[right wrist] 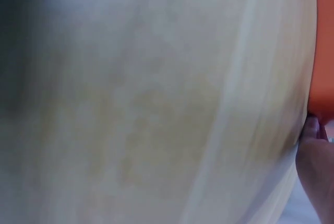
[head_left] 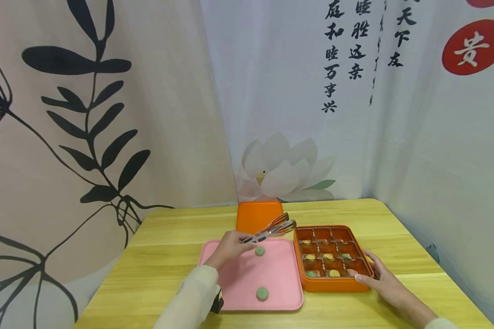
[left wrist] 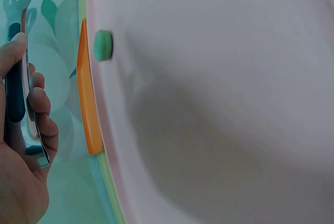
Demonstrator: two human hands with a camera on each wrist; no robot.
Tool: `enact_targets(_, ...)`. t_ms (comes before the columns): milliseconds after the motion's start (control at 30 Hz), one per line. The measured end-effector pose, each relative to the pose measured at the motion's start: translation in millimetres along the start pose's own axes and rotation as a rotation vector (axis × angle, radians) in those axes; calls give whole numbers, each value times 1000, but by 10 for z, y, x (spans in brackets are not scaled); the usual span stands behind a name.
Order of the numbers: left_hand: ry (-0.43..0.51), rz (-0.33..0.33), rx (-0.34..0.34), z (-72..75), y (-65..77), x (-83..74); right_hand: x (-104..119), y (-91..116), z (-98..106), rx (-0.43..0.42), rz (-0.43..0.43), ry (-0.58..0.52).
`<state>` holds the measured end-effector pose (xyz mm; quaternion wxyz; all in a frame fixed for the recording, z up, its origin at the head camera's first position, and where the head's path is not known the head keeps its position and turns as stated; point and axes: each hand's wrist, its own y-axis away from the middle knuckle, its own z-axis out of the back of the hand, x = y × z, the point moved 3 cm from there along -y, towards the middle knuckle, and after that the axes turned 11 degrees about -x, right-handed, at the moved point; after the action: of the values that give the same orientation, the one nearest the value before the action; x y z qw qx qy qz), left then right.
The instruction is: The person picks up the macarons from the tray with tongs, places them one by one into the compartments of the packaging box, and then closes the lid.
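Head view, left fingers (head_left: 244,248) curled round metal tongs (head_left: 265,236), right fingers (head_left: 375,260) gripping square box (head_left: 333,286)

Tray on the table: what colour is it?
The tray is pink, seen best in the head view.

room to pass between far macaron (head_left: 260,251) and near macaron (head_left: 262,293); orange box (head_left: 335,286) stands in the way at right.
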<state>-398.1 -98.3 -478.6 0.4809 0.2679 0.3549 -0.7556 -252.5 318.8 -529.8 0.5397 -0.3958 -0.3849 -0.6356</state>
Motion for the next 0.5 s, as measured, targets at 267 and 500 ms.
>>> enact_targets(267,-1,19,-24,138,95,164,-9,8,-1,-3,-4,-2)
enact_targets(500,-3,61,-38,302,201,314,0,7,2,-8,19,3)
